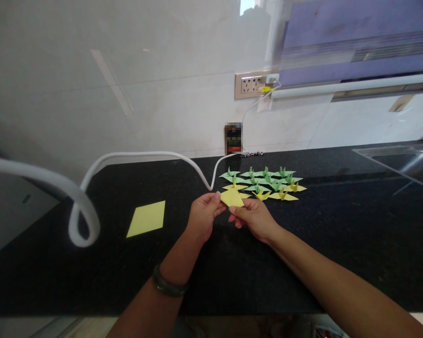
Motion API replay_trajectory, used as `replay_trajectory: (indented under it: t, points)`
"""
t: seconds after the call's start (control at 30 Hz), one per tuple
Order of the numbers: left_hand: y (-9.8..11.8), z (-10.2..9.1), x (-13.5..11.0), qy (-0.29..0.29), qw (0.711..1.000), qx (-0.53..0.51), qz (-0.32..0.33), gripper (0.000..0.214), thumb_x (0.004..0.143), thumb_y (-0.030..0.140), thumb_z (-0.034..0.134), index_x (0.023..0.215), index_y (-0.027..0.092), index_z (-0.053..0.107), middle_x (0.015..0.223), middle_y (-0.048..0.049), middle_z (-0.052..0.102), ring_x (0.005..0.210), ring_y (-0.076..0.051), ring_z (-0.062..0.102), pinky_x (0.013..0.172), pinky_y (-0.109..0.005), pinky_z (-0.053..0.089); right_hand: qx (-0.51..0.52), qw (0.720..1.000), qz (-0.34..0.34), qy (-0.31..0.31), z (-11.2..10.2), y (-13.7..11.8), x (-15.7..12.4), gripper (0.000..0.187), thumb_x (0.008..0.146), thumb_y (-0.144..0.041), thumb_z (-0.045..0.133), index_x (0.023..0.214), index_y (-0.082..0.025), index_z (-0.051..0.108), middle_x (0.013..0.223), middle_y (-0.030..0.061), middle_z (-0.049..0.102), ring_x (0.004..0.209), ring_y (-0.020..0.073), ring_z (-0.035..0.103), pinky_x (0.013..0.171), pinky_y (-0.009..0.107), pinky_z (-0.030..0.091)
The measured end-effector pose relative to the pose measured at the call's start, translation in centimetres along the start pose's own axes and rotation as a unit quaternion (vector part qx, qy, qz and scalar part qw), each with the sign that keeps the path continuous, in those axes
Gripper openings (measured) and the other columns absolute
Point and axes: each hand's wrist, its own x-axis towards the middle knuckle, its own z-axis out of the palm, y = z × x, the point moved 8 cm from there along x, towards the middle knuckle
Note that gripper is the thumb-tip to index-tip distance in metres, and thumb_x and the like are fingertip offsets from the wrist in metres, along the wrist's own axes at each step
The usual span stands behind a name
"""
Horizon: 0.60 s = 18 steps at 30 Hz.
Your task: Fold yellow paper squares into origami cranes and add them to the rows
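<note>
Between my two hands, a little above the counter, is a small folded piece of yellow paper (pixel 232 197). My left hand (pixel 203 212) pinches its left corner between thumb and fingers. At the lower right edge, my right hand (pixel 254 217) grips the same paper, thumb on top. A flat sheet of yellow paper (pixel 147 218) lies on the dark counter to the left of my hands. Just behind my hands stand several folded paper cranes in rows, green cranes (pixel 267 178) at the back and yellow cranes (pixel 283 194) in front. My right hand partly hides one yellow crane.
A thick white cable (pixel 148 153) loops across the left side and foreground. A phone-like object with a blurred front (pixel 233 138) leans on the tiled wall below a socket panel (pixel 251 85). A metal sink (pixel 409 159) is set into the black counter (pixel 102 272) at right.
</note>
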Motion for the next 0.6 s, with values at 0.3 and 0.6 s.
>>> replay_trajectory:
  t: [0.3, 0.6]
  points:
    - [0.0, 0.8, -0.3, -0.035, 0.998, -0.030, -0.032, 0.027, 0.071, 0.033, 0.057, 0.082, 0.010, 0.061, 0.075, -0.0081, 0.065, 0.065, -0.014, 0.060, 0.061, -0.026, 0.046, -0.112, 0.992, -0.058, 0.018, -0.4, -0.8, 0.1, 0.024, 0.066, -0.037, 0.061, 0.073, -0.014, 0.058, 0.061, 0.0001, 0.056, 0.050, 0.0081, 0.048, 0.047, 0.021, 0.040]
    - [-1.1, 1.3, -0.8, -0.089, 0.988, 0.080, -0.097, 0.031, 0.070, 0.037, 0.056, 0.084, 0.010, 0.061, 0.073, -0.0079, 0.065, 0.060, -0.012, 0.059, 0.054, -0.021, 0.044, -0.232, 0.947, -0.196, 0.108, -2.1, -3.4, -0.1, 0.015, 0.070, -0.029, 0.058, 0.075, -0.016, 0.063, 0.071, 0.0031, 0.056, 0.062, 0.0121, 0.050, 0.056, 0.025, 0.042]
